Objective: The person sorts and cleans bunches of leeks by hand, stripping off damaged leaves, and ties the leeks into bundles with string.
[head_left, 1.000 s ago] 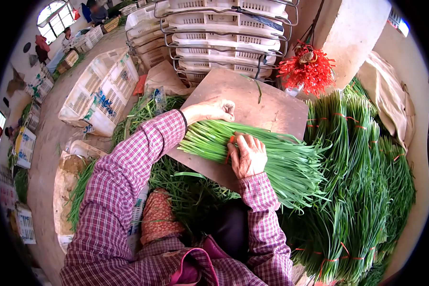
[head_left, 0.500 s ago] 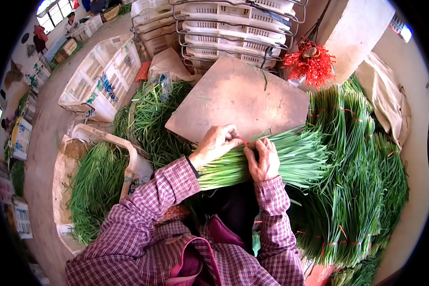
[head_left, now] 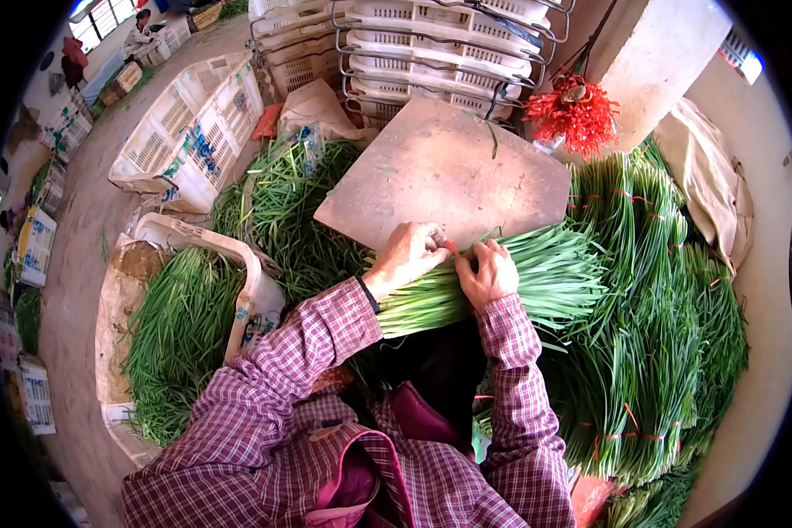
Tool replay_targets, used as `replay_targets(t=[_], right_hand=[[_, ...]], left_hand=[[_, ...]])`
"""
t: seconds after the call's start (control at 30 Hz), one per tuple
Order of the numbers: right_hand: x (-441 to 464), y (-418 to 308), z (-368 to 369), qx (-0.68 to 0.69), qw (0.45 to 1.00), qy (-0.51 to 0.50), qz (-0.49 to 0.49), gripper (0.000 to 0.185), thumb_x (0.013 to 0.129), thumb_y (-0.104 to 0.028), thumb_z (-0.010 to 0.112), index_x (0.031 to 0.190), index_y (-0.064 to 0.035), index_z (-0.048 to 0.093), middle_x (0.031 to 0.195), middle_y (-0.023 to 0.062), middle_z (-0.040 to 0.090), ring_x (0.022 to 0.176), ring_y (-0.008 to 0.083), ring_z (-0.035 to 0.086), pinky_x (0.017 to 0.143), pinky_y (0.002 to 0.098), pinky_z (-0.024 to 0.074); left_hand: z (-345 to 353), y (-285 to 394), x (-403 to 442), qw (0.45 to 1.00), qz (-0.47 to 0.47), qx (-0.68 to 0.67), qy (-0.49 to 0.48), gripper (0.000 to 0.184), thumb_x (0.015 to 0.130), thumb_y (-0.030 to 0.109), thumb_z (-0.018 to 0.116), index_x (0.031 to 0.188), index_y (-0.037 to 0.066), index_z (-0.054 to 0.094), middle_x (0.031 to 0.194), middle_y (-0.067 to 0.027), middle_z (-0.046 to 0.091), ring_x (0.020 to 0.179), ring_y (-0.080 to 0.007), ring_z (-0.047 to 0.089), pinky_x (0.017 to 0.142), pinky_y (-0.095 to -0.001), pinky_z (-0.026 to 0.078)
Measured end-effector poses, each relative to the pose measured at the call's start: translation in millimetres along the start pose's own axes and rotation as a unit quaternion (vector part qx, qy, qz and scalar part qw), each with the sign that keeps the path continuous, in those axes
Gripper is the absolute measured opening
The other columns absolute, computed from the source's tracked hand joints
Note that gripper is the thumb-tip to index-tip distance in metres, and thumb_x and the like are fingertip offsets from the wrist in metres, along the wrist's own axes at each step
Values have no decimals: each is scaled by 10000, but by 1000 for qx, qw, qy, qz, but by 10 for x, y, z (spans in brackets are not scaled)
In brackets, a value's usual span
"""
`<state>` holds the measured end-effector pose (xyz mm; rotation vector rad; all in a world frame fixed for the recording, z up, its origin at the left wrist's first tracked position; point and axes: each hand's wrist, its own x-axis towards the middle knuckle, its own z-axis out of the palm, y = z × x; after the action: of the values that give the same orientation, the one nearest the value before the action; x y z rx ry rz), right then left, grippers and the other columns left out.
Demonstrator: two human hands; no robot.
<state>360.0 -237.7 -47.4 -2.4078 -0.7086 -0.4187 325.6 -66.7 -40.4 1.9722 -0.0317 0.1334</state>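
Note:
A bunch of long green stalks (head_left: 550,273) lies across my lap at the near edge of the brown board (head_left: 449,176), pale ends to the left. My left hand (head_left: 409,257) pinches a small red tie (head_left: 451,247) at the top of the bunch, with the wrist over the pale ends. Right beside it, my right hand (head_left: 487,271) rests on the bunch with fingers curled round its upper side, close to the tie. The underside of the bunch is hidden.
Tied green bunches (head_left: 642,334) are piled at the right. A bundle of red ties (head_left: 574,114) hangs by the pillar. Stacked white crates (head_left: 436,48) stand behind the board. A basket of loose greens (head_left: 185,334) and an upright crate (head_left: 189,132) are at the left. A person (head_left: 141,33) sits far back.
The bunch has come off the board toward my lap. My left hand has moved down from the board to the red tie, beside my right hand. The view has shifted slightly.

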Motion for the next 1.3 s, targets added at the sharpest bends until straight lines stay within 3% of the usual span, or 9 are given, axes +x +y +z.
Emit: replay_targets(t=[0.23,0.47,0.57,0.63,0.97,1.07,1.13,1.23,1.3], right_hand=[[15,28,-16,-8,996,-79,35,274,782,-316,612,787,-42,624,879,147,608,903,340,568,761,445,446],[-20,29,-34,14,998,-58,10,239,757,-275,623,833,-49,631,870,126,586,879,330,555,733,431,426],[-34,21,-34,5,998,-57,17,220,734,-226,619,857,-45,633,889,124,584,898,326,552,754,420,426],[-36,26,-35,11,998,-55,20,215,706,-178,608,870,-42,635,884,127,579,905,327,548,767,413,425],[-30,23,-56,12,998,-63,16,230,671,-161,598,866,-42,618,862,140,561,890,333,539,777,416,420],[-14,-46,-144,-35,999,-22,-16,368,737,-346,724,902,-31,627,837,116,581,864,331,548,815,438,413],[19,-79,-211,-48,994,56,-81,702,720,-566,685,1176,-48,559,977,97,622,989,316,550,931,449,360],[-13,3,-134,-15,997,-24,-76,941,676,-701,624,1331,-50,444,1081,98,634,1064,306,546,988,450,324],[3,-19,-145,-10,997,-48,-55,954,677,-710,616,1333,-39,448,1121,102,631,1078,298,545,993,445,325]], left_hand=[[18,16,-15,998,30,47,19,182,744,125,708,871,-6,692,750,-172,688,685,-238,687,613,-333,531],[7,-27,-2,999,40,-33,-13,205,799,192,663,838,-9,677,667,-129,658,605,-225,642,579,-324,497],[-33,71,20,999,15,45,-27,234,831,223,638,793,-8,652,630,-108,628,573,-200,608,564,-314,479],[-15,102,25,996,6,87,-30,194,869,156,624,808,-28,614,641,-32,588,635,-57,532,564,-272,443],[-5,108,52,999,7,-6,-46,109,852,95,627,840,-9,597,660,1,570,642,-49,509,584,-249,453],[0,36,81,999,29,0,-26,143,814,158,648,839,20,618,672,-79,647,620,-152,619,584,-303,486],[-30,62,75,999,26,-11,-34,141,809,151,643,830,18,602,685,-92,634,634,-183,625,600,-308,485],[-116,255,115,992,104,63,-24,98,827,84,620,844,-8,593,729,-41,593,723,-111,568,618,-290,458],[-123,304,143,992,90,86,-39,99,798,81,614,809,-12,580,762,-91,601,743,-191,598,660,-330,469]])
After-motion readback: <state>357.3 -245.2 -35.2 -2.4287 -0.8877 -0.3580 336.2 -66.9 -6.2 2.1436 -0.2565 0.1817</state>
